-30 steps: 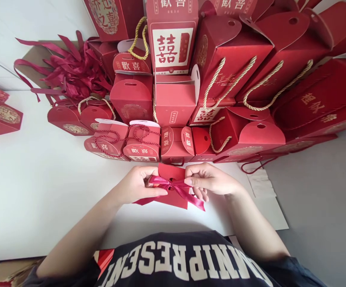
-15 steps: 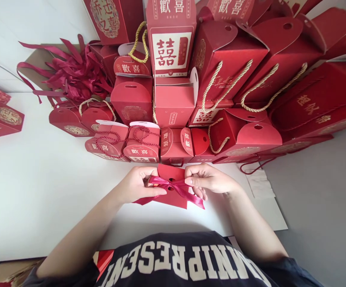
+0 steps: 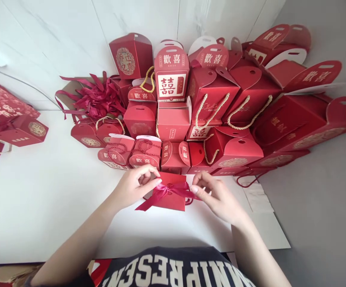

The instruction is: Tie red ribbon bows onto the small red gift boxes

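A small red box [image 3: 173, 204] lies on the white table in front of me. Across its top runs a crimson satin ribbon [image 3: 177, 189], tied in a bow around a hole in the card. My left hand [image 3: 138, 185] pinches the ribbon's left side with thumb and forefinger at the box's upper left corner. At the right edge, my right hand [image 3: 216, 195] has its thumb and bent forefinger closed on the other side of the ribbon. One loose ribbon tail slants down past the box's lower left. Part of a dark red cord shows at its right.
Stacked red gift boxes [image 3: 173, 119] with rope handles line the back of the white table [image 3: 71, 207]. A carton [image 3: 68, 88] behind them overflows with crimson ribbons [image 3: 97, 97]. More red boxes [image 3: 26, 129] stand at far left. A grey wall [image 3: 319, 199] bounds the right side.
The view has tilted up, showing more of the back wall. Both hands have shifted apart slightly, and the bow's visible tail now points down left instead of down right.
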Action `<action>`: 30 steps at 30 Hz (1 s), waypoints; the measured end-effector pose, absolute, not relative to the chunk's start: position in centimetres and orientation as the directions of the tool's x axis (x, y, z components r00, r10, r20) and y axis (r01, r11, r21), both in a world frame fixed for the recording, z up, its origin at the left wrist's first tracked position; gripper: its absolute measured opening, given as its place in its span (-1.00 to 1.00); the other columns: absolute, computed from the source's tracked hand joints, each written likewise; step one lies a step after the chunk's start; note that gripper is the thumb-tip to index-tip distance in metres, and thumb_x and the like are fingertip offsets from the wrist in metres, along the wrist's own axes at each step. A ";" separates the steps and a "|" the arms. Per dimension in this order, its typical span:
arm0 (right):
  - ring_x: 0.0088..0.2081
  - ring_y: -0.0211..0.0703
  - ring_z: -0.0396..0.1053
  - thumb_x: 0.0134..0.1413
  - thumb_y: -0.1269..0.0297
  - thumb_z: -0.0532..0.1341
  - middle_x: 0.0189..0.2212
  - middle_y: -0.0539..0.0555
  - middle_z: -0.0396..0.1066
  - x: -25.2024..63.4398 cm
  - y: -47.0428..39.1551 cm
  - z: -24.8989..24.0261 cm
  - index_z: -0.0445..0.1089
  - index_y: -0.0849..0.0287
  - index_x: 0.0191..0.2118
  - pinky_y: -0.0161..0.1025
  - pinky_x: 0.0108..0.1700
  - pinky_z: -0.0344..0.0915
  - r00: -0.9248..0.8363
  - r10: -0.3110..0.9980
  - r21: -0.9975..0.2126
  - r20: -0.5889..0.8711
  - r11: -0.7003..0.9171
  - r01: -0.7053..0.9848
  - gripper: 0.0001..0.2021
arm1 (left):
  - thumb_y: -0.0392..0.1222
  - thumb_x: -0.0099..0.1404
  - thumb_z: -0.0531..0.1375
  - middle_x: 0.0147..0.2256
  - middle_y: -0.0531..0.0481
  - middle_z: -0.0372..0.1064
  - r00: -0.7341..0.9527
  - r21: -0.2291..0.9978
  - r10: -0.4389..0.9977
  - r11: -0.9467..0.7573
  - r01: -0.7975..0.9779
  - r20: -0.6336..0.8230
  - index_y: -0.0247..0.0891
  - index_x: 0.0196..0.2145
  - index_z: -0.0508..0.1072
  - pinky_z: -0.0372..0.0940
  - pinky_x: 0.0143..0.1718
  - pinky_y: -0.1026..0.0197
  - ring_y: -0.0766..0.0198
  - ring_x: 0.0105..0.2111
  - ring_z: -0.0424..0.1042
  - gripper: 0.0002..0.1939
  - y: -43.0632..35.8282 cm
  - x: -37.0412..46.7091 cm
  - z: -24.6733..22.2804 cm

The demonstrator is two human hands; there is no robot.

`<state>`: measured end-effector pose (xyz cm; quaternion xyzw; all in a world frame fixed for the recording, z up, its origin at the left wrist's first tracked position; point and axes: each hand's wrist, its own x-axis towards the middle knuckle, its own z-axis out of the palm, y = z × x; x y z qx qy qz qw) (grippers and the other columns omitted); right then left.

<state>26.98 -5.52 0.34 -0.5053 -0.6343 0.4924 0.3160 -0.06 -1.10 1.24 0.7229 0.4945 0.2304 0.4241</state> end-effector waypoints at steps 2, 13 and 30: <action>-0.44 -0.24 0.34 0.26 0.07 0.20 -0.40 0.01 0.40 26.5 -6.5 0.2 0.26 0.11 -0.29 -0.33 -0.46 0.23 -0.294 0.955 -0.926 -0.039 0.076 0.370 -0.77 | -0.06 0.32 0.19 -0.47 0.07 0.21 0.425 0.775 0.905 -0.271 0.571 0.004 -0.22 -0.31 0.51 0.12 -0.45 0.31 0.36 -0.50 0.19 -0.81 -1.4 0.5 1.5; -0.24 -0.09 0.39 0.25 0.57 0.12 -0.27 0.11 0.49 24.4 -9.4 -1.8 0.36 0.13 -0.08 -0.14 -0.17 0.32 -0.454 0.714 -0.567 0.533 0.700 0.434 -0.77 | -0.19 0.27 0.22 -0.39 0.00 0.27 0.536 0.618 0.842 -0.453 0.643 0.060 -0.21 -0.33 0.58 0.24 -0.25 0.22 0.24 -0.31 0.33 -0.88 -1.4 2.1 1.9; -0.27 -0.12 0.40 0.35 0.17 0.11 -0.31 0.07 0.47 25.5 -8.4 -0.9 0.37 0.12 -0.25 -0.20 -0.18 0.27 -0.191 0.953 -0.809 0.235 0.301 0.506 -0.81 | -0.11 0.30 0.22 -0.42 0.07 0.38 0.503 0.939 0.849 -0.023 0.344 -0.163 -0.25 -0.20 0.34 0.22 -0.38 0.28 0.34 -0.45 0.35 -0.81 -0.6 -0.2 1.2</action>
